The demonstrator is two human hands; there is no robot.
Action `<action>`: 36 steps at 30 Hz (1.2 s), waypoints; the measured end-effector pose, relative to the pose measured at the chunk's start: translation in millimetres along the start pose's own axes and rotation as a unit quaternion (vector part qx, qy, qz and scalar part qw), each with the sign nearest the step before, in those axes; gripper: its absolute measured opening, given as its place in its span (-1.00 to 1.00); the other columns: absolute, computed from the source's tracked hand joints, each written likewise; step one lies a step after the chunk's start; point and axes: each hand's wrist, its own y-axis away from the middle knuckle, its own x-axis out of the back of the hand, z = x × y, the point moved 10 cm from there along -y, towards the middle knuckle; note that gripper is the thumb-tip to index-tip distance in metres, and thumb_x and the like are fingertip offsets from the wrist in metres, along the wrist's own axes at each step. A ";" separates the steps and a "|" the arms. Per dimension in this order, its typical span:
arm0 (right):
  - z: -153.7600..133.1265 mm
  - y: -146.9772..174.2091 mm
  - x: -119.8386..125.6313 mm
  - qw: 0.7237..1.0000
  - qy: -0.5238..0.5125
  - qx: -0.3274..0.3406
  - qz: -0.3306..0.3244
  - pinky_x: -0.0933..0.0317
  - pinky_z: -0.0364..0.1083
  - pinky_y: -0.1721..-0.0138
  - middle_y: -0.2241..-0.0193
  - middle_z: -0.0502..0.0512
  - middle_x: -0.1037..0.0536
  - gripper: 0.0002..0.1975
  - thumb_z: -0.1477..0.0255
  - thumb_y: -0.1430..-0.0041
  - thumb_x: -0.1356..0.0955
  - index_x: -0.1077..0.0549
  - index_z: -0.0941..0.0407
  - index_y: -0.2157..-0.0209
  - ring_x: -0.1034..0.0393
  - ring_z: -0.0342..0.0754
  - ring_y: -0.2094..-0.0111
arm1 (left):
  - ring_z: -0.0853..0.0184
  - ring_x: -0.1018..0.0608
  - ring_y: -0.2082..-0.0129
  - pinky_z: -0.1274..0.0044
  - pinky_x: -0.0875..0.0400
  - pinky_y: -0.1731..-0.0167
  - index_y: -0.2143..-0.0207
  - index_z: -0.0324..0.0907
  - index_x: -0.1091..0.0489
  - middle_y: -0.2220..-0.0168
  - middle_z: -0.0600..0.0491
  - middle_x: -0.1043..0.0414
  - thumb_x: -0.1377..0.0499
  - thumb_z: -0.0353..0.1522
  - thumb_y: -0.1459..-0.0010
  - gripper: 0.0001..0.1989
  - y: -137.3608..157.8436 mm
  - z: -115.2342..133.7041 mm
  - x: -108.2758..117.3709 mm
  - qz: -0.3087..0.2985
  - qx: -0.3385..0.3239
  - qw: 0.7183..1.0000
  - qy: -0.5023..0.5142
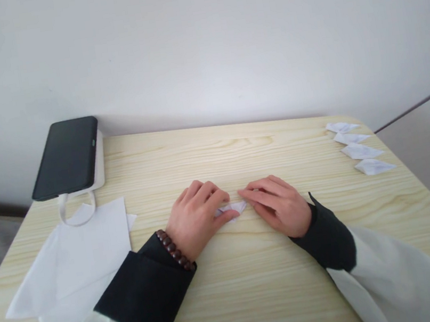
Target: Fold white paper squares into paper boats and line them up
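Between my two hands a small folded white paper (235, 209) lies low on the table, partly covered by my fingers. My left hand (198, 212) grips its left end, thumb along the near side and fingers curled over the far side. At its right tip, my right hand (280, 202) has thumb and fingers drawn together in a pinch. How much paper sits inside that pinch is hidden. A dark bead bracelet (175, 250) circles my left wrist.
Several pointed folded papers (375, 165) stand in a row at the table's right edge. At left lie loose white paper sheets (91, 249). Behind them a black tablet-like device (66, 156) rests on a white box (99, 165), with a white loop (62, 210) in front. A wall (198, 50) borders the wooden table (215, 161).
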 end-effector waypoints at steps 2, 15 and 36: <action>3.3 -1.2 -0.4 1.000 -0.012 -0.020 0.000 -0.27 -0.02 0.21 0.24 0.15 -0.47 -0.75 0.50 -0.17 -0.27 -0.45 0.15 0.12 -0.30 -0.05 0.27 | 0.31 -0.39 0.34 0.48 -0.33 0.31 0.41 -0.20 -0.39 0.38 0.03 -0.41 -0.17 -0.17 -0.08 -0.75 0.7 -0.7 -0.2 0.001 -0.001 1.000 -0.008; 7.5 -8.0 -6.3 0.990 -0.136 -0.039 -0.017 -0.26 -0.08 0.21 0.29 0.11 -0.50 -0.93 0.45 -0.18 -0.28 -0.38 0.13 0.34 -0.37 -0.10 0.26 | 0.37 -0.41 0.45 0.54 -0.31 0.43 0.44 -0.23 -0.33 0.47 0.07 -0.38 -0.15 -0.13 -0.08 -0.69 -1.7 -9.5 -2.3 0.001 0.019 0.996 0.092; 18.4 -12.1 0.7 0.958 -0.227 -0.162 0.060 -0.26 -0.19 0.40 0.49 -0.01 -0.48 -0.93 0.43 -0.11 -0.31 -0.39 0.13 0.35 -0.35 -0.19 0.48 | 0.45 -0.45 0.53 0.62 -0.29 0.49 0.43 -0.20 -0.48 0.50 0.09 -0.50 -0.08 -0.20 -0.14 -0.71 -3.1 -20.1 2.3 0.000 0.091 0.980 0.176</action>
